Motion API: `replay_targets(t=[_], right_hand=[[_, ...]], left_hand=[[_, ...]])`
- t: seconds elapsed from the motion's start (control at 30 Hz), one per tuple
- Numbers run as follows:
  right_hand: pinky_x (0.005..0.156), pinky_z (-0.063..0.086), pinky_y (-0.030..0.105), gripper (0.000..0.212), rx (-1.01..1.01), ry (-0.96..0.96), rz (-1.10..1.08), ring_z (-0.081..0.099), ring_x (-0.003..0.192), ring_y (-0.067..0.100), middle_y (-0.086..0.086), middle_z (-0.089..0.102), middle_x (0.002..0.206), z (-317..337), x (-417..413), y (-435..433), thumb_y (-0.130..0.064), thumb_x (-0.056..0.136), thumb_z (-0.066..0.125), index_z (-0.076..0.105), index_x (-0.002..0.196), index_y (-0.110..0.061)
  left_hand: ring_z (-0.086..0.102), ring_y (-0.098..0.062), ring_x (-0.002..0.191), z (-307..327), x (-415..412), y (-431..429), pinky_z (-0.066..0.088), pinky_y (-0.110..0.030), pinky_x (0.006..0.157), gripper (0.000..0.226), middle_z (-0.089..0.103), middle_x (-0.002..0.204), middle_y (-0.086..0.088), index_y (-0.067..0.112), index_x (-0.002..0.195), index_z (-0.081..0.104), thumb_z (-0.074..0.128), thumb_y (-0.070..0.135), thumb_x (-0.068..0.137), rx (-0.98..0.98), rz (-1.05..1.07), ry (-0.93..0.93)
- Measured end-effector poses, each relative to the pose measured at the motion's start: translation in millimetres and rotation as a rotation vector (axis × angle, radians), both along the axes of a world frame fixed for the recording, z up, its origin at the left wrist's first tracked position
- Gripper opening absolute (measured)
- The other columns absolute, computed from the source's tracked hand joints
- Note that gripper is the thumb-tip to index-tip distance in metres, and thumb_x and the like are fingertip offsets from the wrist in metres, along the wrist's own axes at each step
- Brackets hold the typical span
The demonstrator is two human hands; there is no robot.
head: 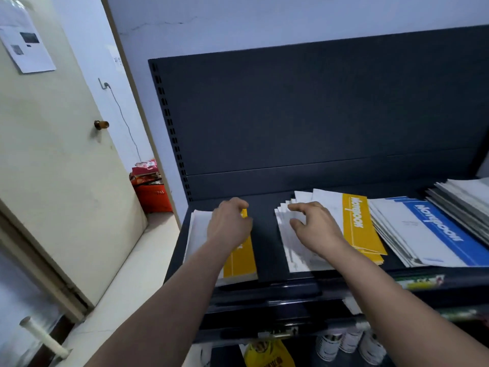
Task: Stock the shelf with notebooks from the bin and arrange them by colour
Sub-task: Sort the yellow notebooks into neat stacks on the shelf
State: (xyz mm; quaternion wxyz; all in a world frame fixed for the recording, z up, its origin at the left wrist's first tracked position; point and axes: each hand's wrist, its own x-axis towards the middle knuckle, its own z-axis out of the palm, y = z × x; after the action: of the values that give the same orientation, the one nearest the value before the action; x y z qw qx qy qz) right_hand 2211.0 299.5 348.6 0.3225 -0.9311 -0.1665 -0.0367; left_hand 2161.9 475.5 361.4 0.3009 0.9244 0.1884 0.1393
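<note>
1. Dark metal shelf (264,247) is seen beside a cream door (53,154).
2. At its left end, a yellow notebook stack (239,260) is gripped at the far edge by the left hand (229,226), fingers curled.
3. Mid-shelf, a fanned yellow stack (360,223) printed "Notebook" is touched by the right hand (316,231), fingers spread.
4. Rightward, a blue "Notebook" stack (439,229) is laid.

The left hand (229,223) hides much of the yellow notebook (239,260) beneath it. The grey stack (460,197) at far right runs off the edge. The print on the door's paper (26,46) is too small to read.
</note>
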Motion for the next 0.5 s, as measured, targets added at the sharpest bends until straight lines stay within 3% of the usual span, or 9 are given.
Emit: replay_targets(t=[0.1, 0.27, 0.4, 0.5], right_hand=[[0.104, 0.036, 0.032, 0.044, -0.046, 0.034, -0.132, 0.04, 0.13, 0.028, 0.009, 0.045, 0.139, 1.6, 15.5, -46.7, -0.022, 0.091, 0.054, 0.051, 0.135, -0.025], [0.104, 0.037, 0.036, 0.054, -0.175, 0.199, -0.236, 0.039, 0.131, 0.03, 0.011, 0.041, 0.144, -0.7, 34.9, -109.0, -0.036, 0.09, 0.053, 0.041, 0.141, -0.024], [0.1, 0.039, 0.036, 0.06, -0.216, 0.27, -0.191, 0.046, 0.127, 0.028, 0.01, 0.047, 0.14, -0.6, 42.1, -124.5, -0.046, 0.089, 0.054, 0.039, 0.14, -0.018], [0.098, 0.042, 0.034, 0.057, -0.267, 0.257, -0.126, 0.048, 0.125, 0.027, 0.008, 0.05, 0.137, -1.3, 44.2, -124.5, -0.036, 0.086, 0.06, 0.041, 0.136, -0.017]], left_hand=[[0.057, -0.02, 0.115, -1.1, 21.2, -37.4, 0.048, -0.034, 0.097, 0.033, 0.06, 0.125, 0.0, 0.021, 0.12, 0.062, 0.062, 0.022, 0.087, -0.013, -0.123, 0.053], [0.051, -0.02, 0.123, -6.4, 53.4, -88.2, 0.044, -0.032, 0.1, 0.041, 0.054, 0.136, -0.001, 0.015, 0.128, 0.058, 0.06, 0.027, 0.089, 0.012, -0.208, 0.162], [0.052, -0.025, 0.12, -10.1, 67.1, -109.8, 0.043, -0.029, 0.09, 0.038, 0.053, 0.134, -0.007, 0.007, 0.126, 0.054, 0.053, 0.026, 0.093, 0.039, -0.166, 0.222], [0.055, -0.025, 0.112, -15.1, 69.8, -110.6, 0.043, -0.028, 0.084, 0.038, 0.054, 0.129, -0.01, 0.005, 0.124, 0.054, 0.052, 0.026, 0.093, 0.039, -0.126, 0.271]])
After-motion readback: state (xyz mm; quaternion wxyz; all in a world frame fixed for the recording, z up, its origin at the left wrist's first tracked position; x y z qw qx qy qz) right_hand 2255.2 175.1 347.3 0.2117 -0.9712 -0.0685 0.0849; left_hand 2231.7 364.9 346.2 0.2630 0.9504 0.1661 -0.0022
